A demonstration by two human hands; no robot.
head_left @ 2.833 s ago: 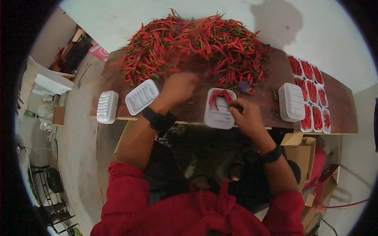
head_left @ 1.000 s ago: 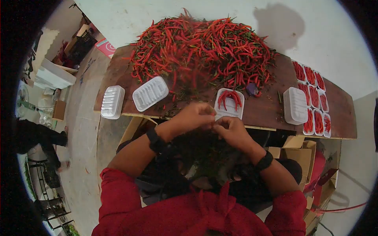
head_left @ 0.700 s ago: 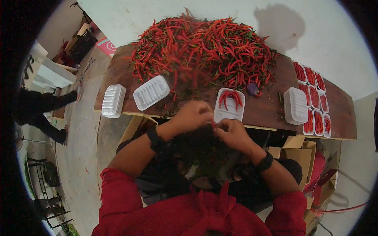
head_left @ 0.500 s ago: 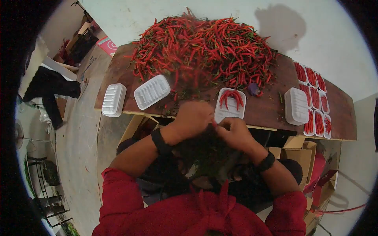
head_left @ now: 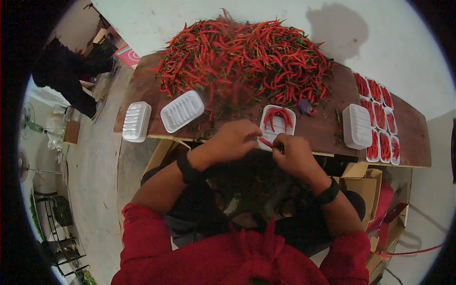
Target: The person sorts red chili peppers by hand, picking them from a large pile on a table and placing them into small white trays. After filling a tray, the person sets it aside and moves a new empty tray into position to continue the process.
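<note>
A red chili [head_left: 266, 142] is pinched in my right hand [head_left: 295, 154], its tip pointing left over the near edge of a white tray [head_left: 269, 113] that holds several red chilies. Just left of that tray is my left hand [head_left: 237, 138], its fingers bent near the chili's tip; whether they grip anything is not clear. Behind both hands a large heap of red chilies [head_left: 285, 57] with green stems covers the back of the brown table [head_left: 344, 80]. An unfilled white tray [head_left: 183, 111] lies tilted to the left of the hands.
Stacked white trays stand at the table's left end [head_left: 137, 121] and right of centre [head_left: 357, 127]. Several chili-filled trays [head_left: 380, 116] sit in rows at the right. Cardboard boxes [head_left: 358, 190] are under the table. A person in dark clothing [head_left: 64, 73] is at the far left.
My hands have moved apart, the right one shifting right with the chili. My left hand's fingers have come away from it. The person at the far left has moved toward the back.
</note>
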